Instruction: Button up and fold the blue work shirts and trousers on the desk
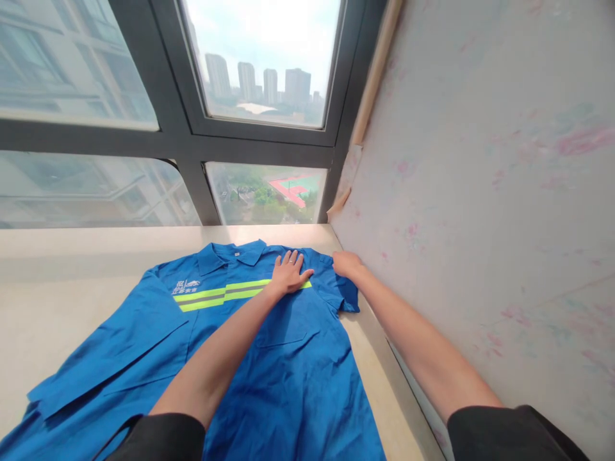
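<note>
A blue work shirt (298,358) with a collar lies spread front side up, its yellow-green and grey stripe across the chest and white print at the left. My left hand (289,274) rests flat on the upper chest, over the stripe's right end, fingers spread; a ring shows on one finger. At the shirt's right shoulder, my right hand (346,264) is closed on the sleeve (346,293), whose end hangs just below the hand. The other sleeve (96,346) stretches down to the lower left. The shirt's bottom runs out of view.
The shirt lies on a cream sill (57,269). Behind it stands a window with dark grey frames (259,142), buildings and trees outside. Close on the right rises a wall with faint floral wallpaper (471,211), its edge peeling near the window corner.
</note>
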Tool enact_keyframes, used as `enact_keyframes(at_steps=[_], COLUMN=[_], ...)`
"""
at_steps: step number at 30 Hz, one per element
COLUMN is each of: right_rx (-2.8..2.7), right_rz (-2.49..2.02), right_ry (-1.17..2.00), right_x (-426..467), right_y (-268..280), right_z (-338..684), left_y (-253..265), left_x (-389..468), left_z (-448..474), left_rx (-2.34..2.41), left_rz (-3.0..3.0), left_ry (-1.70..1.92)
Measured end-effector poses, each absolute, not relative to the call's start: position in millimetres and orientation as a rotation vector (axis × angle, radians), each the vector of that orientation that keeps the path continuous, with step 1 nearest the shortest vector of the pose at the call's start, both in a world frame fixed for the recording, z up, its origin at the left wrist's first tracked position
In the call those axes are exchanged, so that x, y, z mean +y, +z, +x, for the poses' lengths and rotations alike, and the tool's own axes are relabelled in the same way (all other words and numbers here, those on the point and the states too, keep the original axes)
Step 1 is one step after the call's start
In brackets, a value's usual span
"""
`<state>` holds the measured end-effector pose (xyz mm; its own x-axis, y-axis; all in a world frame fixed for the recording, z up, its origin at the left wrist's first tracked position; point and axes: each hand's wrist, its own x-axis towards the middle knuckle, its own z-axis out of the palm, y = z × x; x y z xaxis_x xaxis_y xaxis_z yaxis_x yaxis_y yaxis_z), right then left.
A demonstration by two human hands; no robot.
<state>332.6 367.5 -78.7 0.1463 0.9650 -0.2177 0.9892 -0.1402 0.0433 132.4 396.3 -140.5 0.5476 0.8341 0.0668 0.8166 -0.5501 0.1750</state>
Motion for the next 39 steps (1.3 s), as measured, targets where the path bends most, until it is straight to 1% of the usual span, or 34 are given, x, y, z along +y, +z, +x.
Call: enact_keyframes(at_steps=[5,11,13,16,17,18,20,22,25,27,30,34,39], right_rx=[1.798,1.789,1.751,1.615,1.577,1.568,1.61,1.712,1.817,1.813,1.801,1.863,1.917], right_rz=[2.195,2.275,2.354,2.388,2.37,2.355,2.384,2.496,2.768,2.895,2.943,2.97,2.816], right_ry=[-0.345,-0.441,-0.657,-1.248,-1.377,-1.425,-1.379,-1.253,-1.143,-1.227,-1.357,-1.442,-1.696], right_x=[382.2,386.9,382.6,372.0,368.8,366.3,364.2,365.6,369.2,369.3,365.7,361.2,356.0], right_y=[-58.9,-5.8,12.4,32.2,36.1,38.6,39.9,37.8,33.0,30.8,29.4,23.9,5.7], right_z=[333.7,339.7,340.1,336.7,334.7,332.4,327.7,323.3,317.5,313.3,305.8,291.9,261.0], left_y=[-140.9,-141.4,-137.9,-128.6,-124.9,-121.3,-115.0,-110.6,-107.5,-107.0,-108.1,-114.2,-122.0], left_x=[395.0,403.2,412.1,423.0,423.0,420.2,405.0,379.2,334.4,310.5,289.5,278.1,274.3], left_z=[131.5,132.6,131.4,126.9,125.0,123.1,120.5,120.2,124.5,129.6,138.3,145.9,148.9], left_rx=[1.443,1.379,1.333,1.306,1.311,1.316,1.323,1.257,0.92,0.741,0.729,0.8,0.783], left_rz=[2.623,2.578,2.514,2.449,2.449,2.457,2.479,2.529,2.708,2.806,2.878,2.884,2.771], left_ry=[0.212,0.143,0.104,0.154,0.199,0.247,0.329,0.393,0.403,0.294,0.157,0.133,0.149])
